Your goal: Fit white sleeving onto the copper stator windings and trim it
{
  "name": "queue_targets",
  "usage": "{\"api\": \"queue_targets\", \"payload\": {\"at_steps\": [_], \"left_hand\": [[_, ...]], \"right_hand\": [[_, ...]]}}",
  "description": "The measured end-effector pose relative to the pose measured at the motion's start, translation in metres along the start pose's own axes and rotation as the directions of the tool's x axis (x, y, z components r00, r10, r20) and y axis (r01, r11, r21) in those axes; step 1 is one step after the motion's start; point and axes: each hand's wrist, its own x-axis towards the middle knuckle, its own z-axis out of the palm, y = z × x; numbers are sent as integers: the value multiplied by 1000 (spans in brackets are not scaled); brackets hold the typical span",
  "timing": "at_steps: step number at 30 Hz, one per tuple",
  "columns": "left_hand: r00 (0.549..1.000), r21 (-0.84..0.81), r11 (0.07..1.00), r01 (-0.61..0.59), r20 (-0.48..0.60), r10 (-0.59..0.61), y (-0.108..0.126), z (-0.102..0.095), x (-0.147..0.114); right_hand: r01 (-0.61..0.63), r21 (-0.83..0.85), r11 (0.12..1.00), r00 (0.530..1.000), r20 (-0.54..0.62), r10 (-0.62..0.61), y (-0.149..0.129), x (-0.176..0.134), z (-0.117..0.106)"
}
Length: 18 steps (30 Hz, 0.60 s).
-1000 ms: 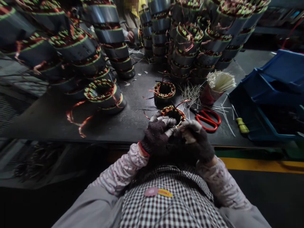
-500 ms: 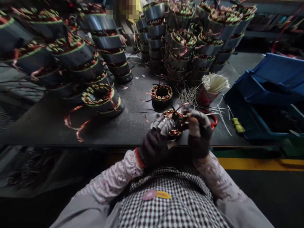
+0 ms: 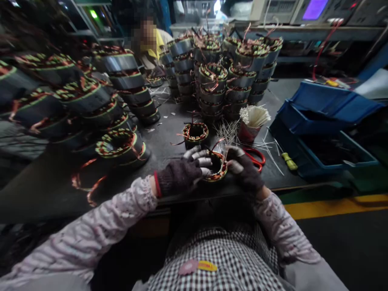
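Observation:
A small motor stator (image 3: 218, 176), a ring with copper windings and pale slot ends, lies at the table's near edge between my hands. My left hand (image 3: 189, 166), in a dark glove with whitish covered fingertips, is curled over its left rim and steadies it. On the opposite side, my right hand (image 3: 244, 167) has thumb and forefinger bent together at the rim, beside a thin upright strand; what lies in the pinch is too small to name. Just behind stands a second small stator (image 3: 195, 139) with copper leads out to the left.
Stacked larger stators (image 3: 212, 87) fill the back and left. A cup of white sticks (image 3: 250, 131), loose sticks, red-handled scissors (image 3: 257, 158), a yellow-handled screwdriver (image 3: 289, 161) and blue bins (image 3: 325, 117) stand to the right. A person in yellow (image 3: 156, 44) is at the far side.
The view has tilted up, showing more of the background. My left hand has spread flatter across the stator's left side. My right hand has lowered to its right rim, uncovering the ring.

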Motion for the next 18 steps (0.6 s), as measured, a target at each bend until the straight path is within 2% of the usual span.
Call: {"api": "queue_targets", "payload": {"at_steps": [2,4,5,7,9,10,11,13,16,18], "left_hand": [[995,-70,997,-17,-100,10,-1,11,-3],[988,-97,995,-10,-154,-5,2,19,-5],[987,-93,996,4,-162,-19,5,21,-5],[987,-84,996,38,-152,-51,10,25,-5],[984,-101,994,49,-164,-66,14,28,-7],[979,-109,993,56,-191,-76,15,30,-10],[971,-112,992,64,-222,-88,15,33,-12],[956,-108,990,88,-271,-114,16,39,-18],[932,-127,977,170,-301,-202,22,54,-18],[867,-163,942,295,-368,-335,31,69,-13]], "right_hand": [[-16,-65,998,979,-202,3,3,21,-32],[-57,-323,945,915,-396,-80,4,46,-54],[-87,-468,879,895,-425,-138,4,60,-61],[-130,-677,724,896,-392,-206,4,84,-66],[-131,-760,637,921,-331,-205,5,100,-65],[-119,-767,631,929,-311,-202,6,105,-65],[-100,-754,649,929,-305,-211,7,107,-65],[-25,-665,747,909,-326,-260,7,105,-67],[151,-433,889,800,-475,-367,-2,82,-64],[214,-351,912,737,-554,-387,-16,48,-52]]}}
